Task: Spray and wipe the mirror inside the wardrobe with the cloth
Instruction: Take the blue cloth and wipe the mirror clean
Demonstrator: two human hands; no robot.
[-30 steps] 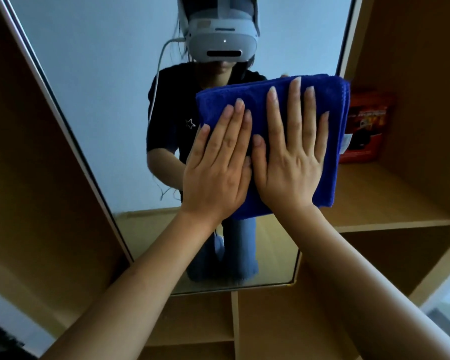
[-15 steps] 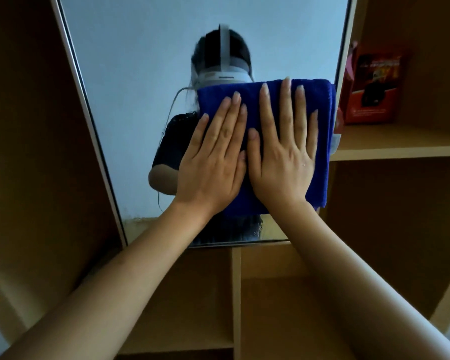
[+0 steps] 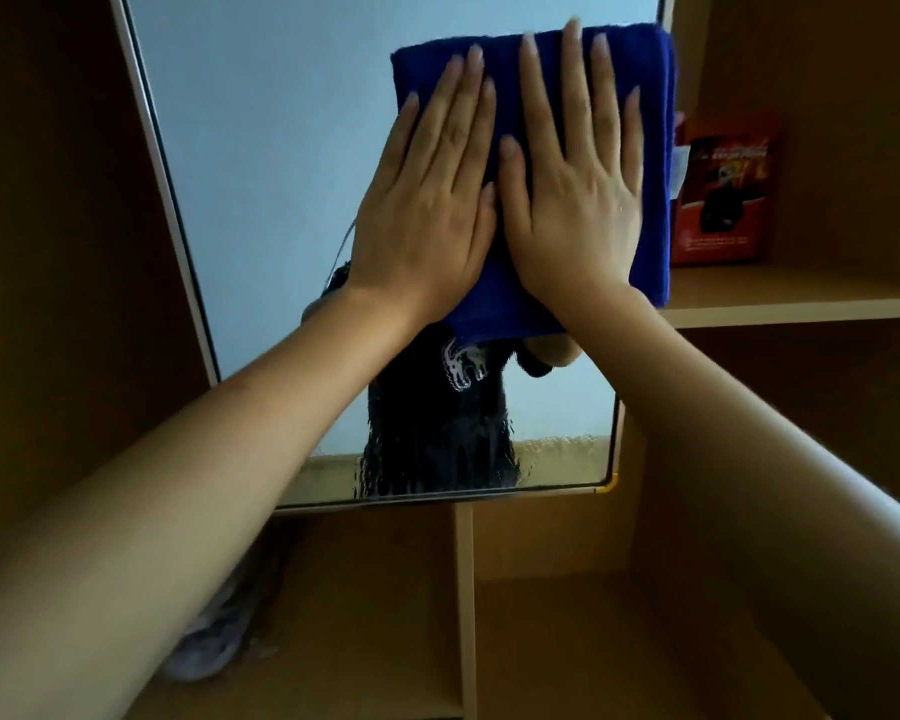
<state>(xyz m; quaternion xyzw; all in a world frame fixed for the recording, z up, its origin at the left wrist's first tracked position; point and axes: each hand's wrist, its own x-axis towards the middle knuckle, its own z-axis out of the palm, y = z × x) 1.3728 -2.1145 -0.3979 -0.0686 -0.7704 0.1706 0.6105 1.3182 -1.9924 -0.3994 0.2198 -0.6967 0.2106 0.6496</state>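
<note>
Flat hands [image 3: 494, 200] on cloth [image 3: 650, 163], mirror [image 3: 261, 174]

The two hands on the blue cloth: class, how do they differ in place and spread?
The left hand lies lower, fingers close together; the right hand reaches higher, fingers fanned. The left overhangs the blue cloth's left edge; the right lies wholly on it. Both press flat, fingers straight.

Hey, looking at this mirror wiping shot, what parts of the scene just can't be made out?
All in the head view:
- Mirror: its top is cut off by the frame edge; the glass behind the cloth is covered.
- Cloth: its middle is hidden by the left hand and right hand.
- Red box on the shelf: print too small and blurred to read.
- Pale object at lower left: dark, blurred, partly behind the left forearm.
- No spray bottle is in view.
</note>
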